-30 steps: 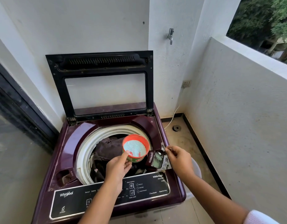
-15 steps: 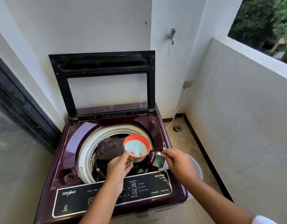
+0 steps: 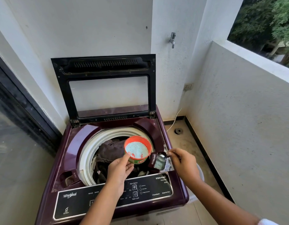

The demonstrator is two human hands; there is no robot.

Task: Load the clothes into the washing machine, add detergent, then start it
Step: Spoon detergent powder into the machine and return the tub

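The maroon top-load washing machine (image 3: 75,140) stands with its black-framed lid (image 3: 108,65) raised. Dark clothes (image 3: 111,150) lie in the drum. My left hand (image 3: 120,169) holds an orange tub of pale blue detergent powder (image 3: 137,150) over the drum's right side. My right hand (image 3: 184,163) pinches a small spoon (image 3: 163,155) whose bowl hangs over the open detergent compartment (image 3: 158,164) at the drum's front right. Pale powder lies in that compartment. The control panel (image 3: 148,190) runs along the front, partly hidden by my left forearm.
A tap (image 3: 172,40) juts from the wall pillar above the machine, with a wall socket (image 3: 188,86) and white cable lower down. A white bucket (image 3: 199,174) sits right of the machine behind my arm. Floor drain (image 3: 178,131), low balcony wall (image 3: 238,111), glass door (image 3: 10,143) at left.
My right hand has drawn back slightly to the right, so the spoon's bowl now shows over the compartment. The left hand and tub have stayed nearly still.
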